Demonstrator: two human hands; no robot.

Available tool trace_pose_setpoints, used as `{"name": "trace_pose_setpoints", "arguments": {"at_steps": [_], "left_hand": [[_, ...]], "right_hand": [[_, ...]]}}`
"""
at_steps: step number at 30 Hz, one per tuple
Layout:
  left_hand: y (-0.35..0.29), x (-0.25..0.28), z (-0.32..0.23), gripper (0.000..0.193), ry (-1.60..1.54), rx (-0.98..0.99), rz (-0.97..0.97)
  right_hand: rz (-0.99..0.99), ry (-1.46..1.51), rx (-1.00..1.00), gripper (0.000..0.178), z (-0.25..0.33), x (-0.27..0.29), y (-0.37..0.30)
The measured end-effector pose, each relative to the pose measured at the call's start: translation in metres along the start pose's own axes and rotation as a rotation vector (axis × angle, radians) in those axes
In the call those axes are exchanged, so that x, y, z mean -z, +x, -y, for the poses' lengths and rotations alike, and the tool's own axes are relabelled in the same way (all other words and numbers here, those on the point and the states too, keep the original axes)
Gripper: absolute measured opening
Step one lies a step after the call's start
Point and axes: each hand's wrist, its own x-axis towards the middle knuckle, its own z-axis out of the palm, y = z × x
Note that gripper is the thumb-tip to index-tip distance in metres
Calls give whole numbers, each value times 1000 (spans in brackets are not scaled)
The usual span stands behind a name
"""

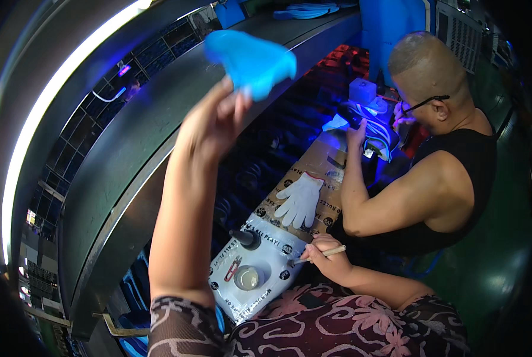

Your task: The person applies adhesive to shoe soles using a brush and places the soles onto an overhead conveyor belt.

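My left hand point(221, 119) is raised over the edge of the conveyor point(141, 137), its fingers closed on a bright blue curved piece point(251, 59). The piece looks like a shoe sole, but motion blurs it. Low over the wrapped work surface point(236, 303), my right hand point(325, 256) grips a brush point(332, 251) with a pale handle, its bristle end pointing left. To the left of that hand stands a small round glass pot point(248, 278) with pale liquid in it. Red-handled snips point(232, 269) and an upright dark nozzle-like object point(245, 238) are beside the pot.
A white knitted glove point(300, 200) lies on the cardboard further along. Beyond it, a co-worker point(432, 160) handles a dark shoe with blue trim point(376, 134) under blue light. More blue pieces point(306, 11) rest on the conveyor's far end. A bright lamp tube point(46, 95) arches at left.
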Motion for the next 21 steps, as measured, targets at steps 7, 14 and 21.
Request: {"name": "trace_pose_setpoints", "arguments": {"at_steps": [7,14,21], "left_hand": [[62,-58,-12,63,212,-500,72],[54,69,-95,27,1236,-277,-75],[88,114,-126,20,1778,-176,-85]], "right_hand": [[-15,4,-83,28,-28,21,6],[23,126,-113,23,-58,12,11],[57,246,-112,26,-81,-15,29]]}}
